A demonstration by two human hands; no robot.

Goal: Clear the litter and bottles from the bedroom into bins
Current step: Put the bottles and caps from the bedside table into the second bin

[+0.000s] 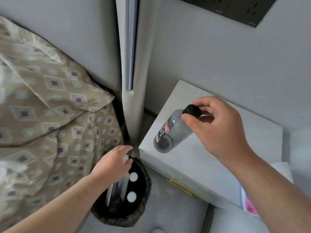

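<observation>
A black-lined bin stands on the floor between the bed and the white nightstand. My left hand reaches over the bin's rim, its fingers around the white-capped top of a clear bottle that hangs, blurred, into the bin. Two white round caps show inside the bin beside it. My right hand pinches the black cap of a clear bottle with a black and red label, tilted above the nightstand's near left corner.
The bed with a beige patterned cover fills the left. A grey upholstered headboard edge rises behind the bin. A gold handle sits on the nightstand front. A pink and white item lies at the right. Wall sockets are above.
</observation>
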